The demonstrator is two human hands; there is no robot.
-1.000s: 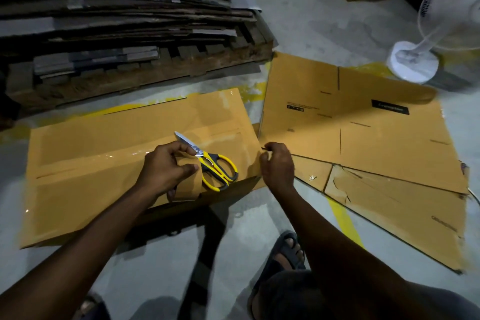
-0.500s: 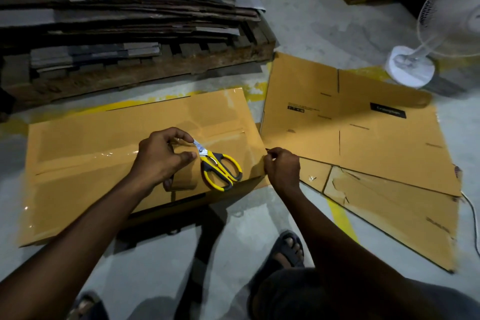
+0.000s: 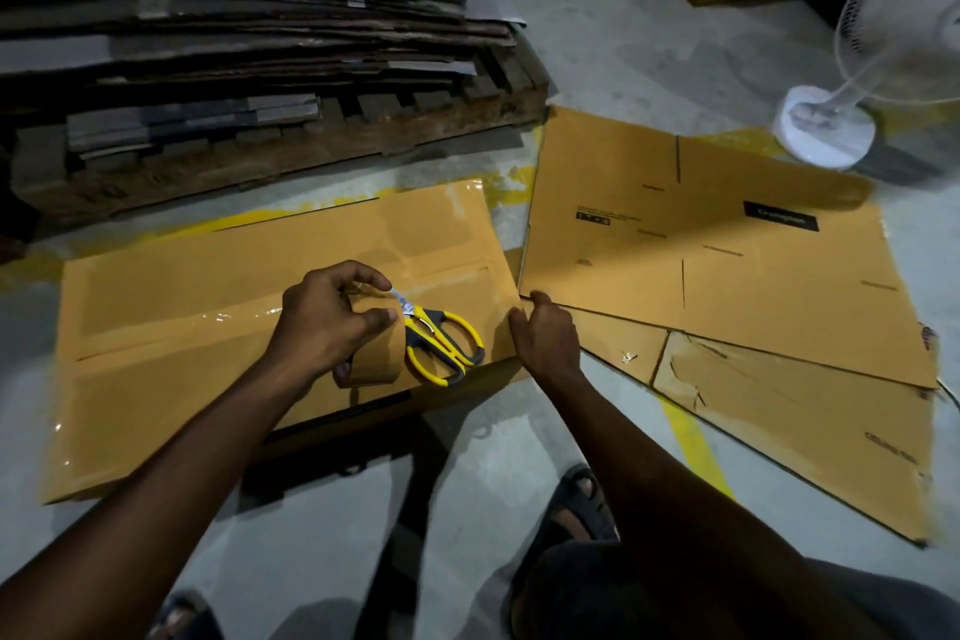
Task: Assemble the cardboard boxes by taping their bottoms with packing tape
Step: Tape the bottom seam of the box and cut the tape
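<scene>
Though otherwise alike, right hand (image 3: pixel 548 343) looser

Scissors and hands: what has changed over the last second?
The left hand, gripping the packing tape roll, shifted so its fingers now hide the blade tip of the yellow scissors, bare a second ago. The right hand stayed at the right edge of the cardboard box; box and scissors barely moved.

Scissors (image 3: pixel 441 340) on box (image 3: pixel 208 327), fan (image 3: pixel 841 120) far right
</scene>
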